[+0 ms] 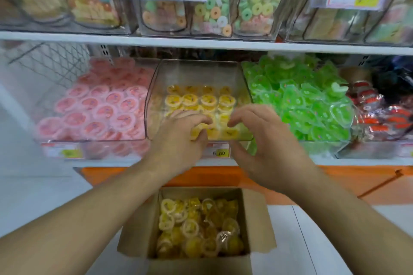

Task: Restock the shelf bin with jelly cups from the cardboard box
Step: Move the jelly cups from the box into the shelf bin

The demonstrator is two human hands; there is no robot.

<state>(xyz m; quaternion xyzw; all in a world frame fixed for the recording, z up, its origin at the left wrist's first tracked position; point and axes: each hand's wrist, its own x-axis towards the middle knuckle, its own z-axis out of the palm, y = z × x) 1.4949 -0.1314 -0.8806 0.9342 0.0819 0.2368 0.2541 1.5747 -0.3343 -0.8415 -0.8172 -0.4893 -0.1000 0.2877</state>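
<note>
A clear shelf bin (153, 94) holds rows of yellow jelly cups (201, 99) and is partly filled. Both my hands reach over its front edge. My left hand (178, 138) is curled, with a yellow jelly cup (196, 133) pinched between thumb and fingers at the bin's front. My right hand (263, 140) hovers beside it with fingers curved and apart over the front row, and I see nothing gripped in it. Below, on the floor, an open cardboard box (257, 225) holds several loose yellow jelly cups (196, 227).
A bin of pink jelly cups (100, 107) stands to the left and a bin of green ones (301, 100) to the right, with red packs (380, 116) beyond. The upper shelf (201, 42) carries candy bags. A price tag (218, 152) sits under the bin.
</note>
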